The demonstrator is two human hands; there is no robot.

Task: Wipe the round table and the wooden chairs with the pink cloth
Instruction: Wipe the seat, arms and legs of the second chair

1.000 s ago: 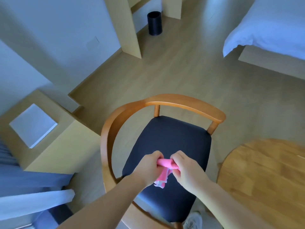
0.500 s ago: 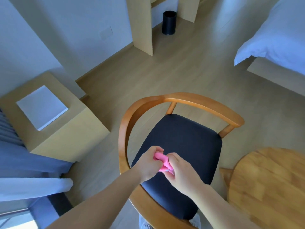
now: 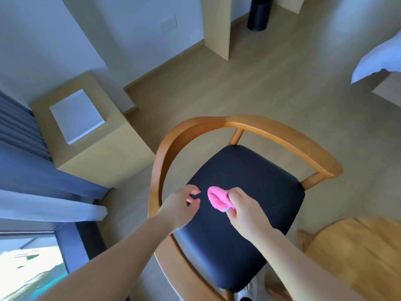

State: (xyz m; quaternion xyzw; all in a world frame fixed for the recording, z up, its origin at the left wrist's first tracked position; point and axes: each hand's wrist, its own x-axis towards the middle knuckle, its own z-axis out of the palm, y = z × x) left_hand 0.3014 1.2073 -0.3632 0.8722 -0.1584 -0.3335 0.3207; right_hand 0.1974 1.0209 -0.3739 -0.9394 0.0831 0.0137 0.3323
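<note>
Round table (image 3: 358, 253) at my lower right, wooden chair (image 3: 282, 140) ahead with dark seat. My right hand (image 3: 245, 210) pinches bunched pink cloth (image 3: 217, 199) above seat. My left hand (image 3: 180, 207) just beside cloth, fingers loosely curled, holding nothing.

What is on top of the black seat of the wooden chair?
Nothing visibly rests on the black seat. Above it, the right hand holds the bunched pink cloth, and the open left hand is beside it. The hands and forearms hide part of the seat.
</note>
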